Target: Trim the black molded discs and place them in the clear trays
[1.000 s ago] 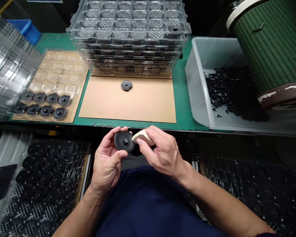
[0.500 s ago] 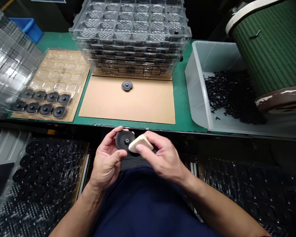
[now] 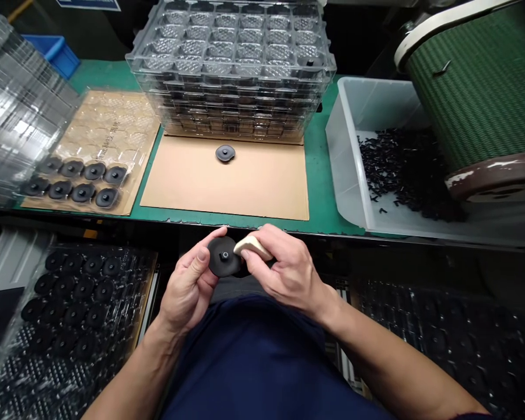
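Observation:
In front of my body, below the bench edge, my left hand [image 3: 193, 279] grips a round black disc-shaped part [image 3: 224, 265] by its left side, thumb on the near face. A small raised hub stands at the disc's middle. My right hand [image 3: 286, 265] pinches a flat cream-coloured pad [image 3: 251, 246], whose left end meets or nearly meets the disc's right rim. Fingers behind the disc are partly hidden. Another black part with a hub [image 3: 225, 153] lies on the cardboard sheet [image 3: 227, 189].
Stacked clear trays [image 3: 231, 87] stand behind the cardboard. Left, a clear tray [image 3: 109, 116] holds several black parts. At right a translucent bin [image 3: 350, 163] contains small black pieces, with a green ribbed drum [image 3: 476, 87] leaning over it. More filled trays [image 3: 83, 291] sit below the bench.
The pad has shifted from over the disc's lower right face to its right rim. The disc has turned in my left hand, and my left thumb has moved up along its edge.

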{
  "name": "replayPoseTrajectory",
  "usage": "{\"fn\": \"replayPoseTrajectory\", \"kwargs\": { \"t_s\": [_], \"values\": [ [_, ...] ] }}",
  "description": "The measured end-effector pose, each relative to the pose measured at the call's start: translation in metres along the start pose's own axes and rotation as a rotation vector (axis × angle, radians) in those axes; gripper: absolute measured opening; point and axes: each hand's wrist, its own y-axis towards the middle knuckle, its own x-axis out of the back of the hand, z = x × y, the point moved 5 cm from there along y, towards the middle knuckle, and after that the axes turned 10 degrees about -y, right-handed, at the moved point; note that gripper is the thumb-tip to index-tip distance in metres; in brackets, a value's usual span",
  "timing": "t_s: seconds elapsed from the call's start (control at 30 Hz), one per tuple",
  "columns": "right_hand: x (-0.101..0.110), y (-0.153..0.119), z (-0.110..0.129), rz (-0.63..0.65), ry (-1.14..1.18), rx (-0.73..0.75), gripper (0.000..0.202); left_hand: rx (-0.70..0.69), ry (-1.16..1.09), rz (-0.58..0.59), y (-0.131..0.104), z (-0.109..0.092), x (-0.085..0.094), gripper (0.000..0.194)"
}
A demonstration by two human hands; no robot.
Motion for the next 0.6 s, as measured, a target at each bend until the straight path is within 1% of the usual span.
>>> {"fn": "replayPoseTrajectory", "kwargs": {
  "t_s": [0.07, 0.1, 0.13, 0.2, 0.23, 0.27, 0.33, 0.37, 0.4, 0.5, 0.53, 0.6],
  "values": [
    [-0.0052, -0.0014, 0.0004, 0.092, 0.060, -0.028, 0.020, 0.013, -0.008, -0.016, 0.0005, 0.0001, 0.0002, 0.052],
    [-0.0056, -0.0016, 0.0016, 0.095, 0.043, -0.021, 0.021, 0.029, -0.003, -0.018, 0.0007, 0.0005, -0.0002, 0.052],
    [-0.0042, -0.0014, 0.0032, 0.065, -0.006, -0.003, 0.022, 0.044, 0.009, -0.016, 0.0009, 0.0010, -0.0009, 0.052],
    [0.0013, -0.0008, 0.0060, -0.048, -0.119, 0.023, 0.023, 0.064, 0.030, -0.011, 0.0010, 0.0015, -0.0026, 0.052],
    [0.0024, -0.0005, 0.0065, -0.067, -0.125, 0.022, 0.022, 0.065, 0.030, -0.015, 0.0011, 0.0012, -0.0032, 0.052],
    [0.0013, -0.0002, 0.0065, -0.038, -0.087, 0.013, 0.021, 0.064, 0.020, -0.027, 0.0011, 0.0010, -0.0035, 0.052],
    [-0.0034, -0.0001, 0.0071, 0.069, 0.033, 0.006, 0.021, 0.071, -0.012, -0.056, 0.0008, 0.0010, -0.0035, 0.053],
    [-0.0046, -0.0002, 0.0077, 0.095, 0.057, 0.010, 0.021, 0.079, -0.022, -0.064, 0.0006, 0.0013, -0.0036, 0.054],
    [-0.0044, 0.0000, 0.0081, 0.087, 0.039, 0.019, 0.022, 0.084, -0.024, -0.066, 0.0004, 0.0017, -0.0040, 0.055],
    [0.0005, 0.0012, 0.0071, -0.055, -0.101, 0.018, 0.021, 0.067, -0.007, -0.064, 0.0002, 0.0015, -0.0051, 0.058],
    [-0.0004, 0.0017, 0.0060, -0.056, -0.093, 0.008, 0.021, 0.049, -0.011, -0.072, 0.0001, 0.0010, -0.0050, 0.057],
    [-0.0062, 0.0031, 0.0047, 0.022, 0.012, 0.001, 0.022, 0.005, -0.030, -0.092, -0.0002, -0.0003, -0.0047, 0.055]
  ]
}}
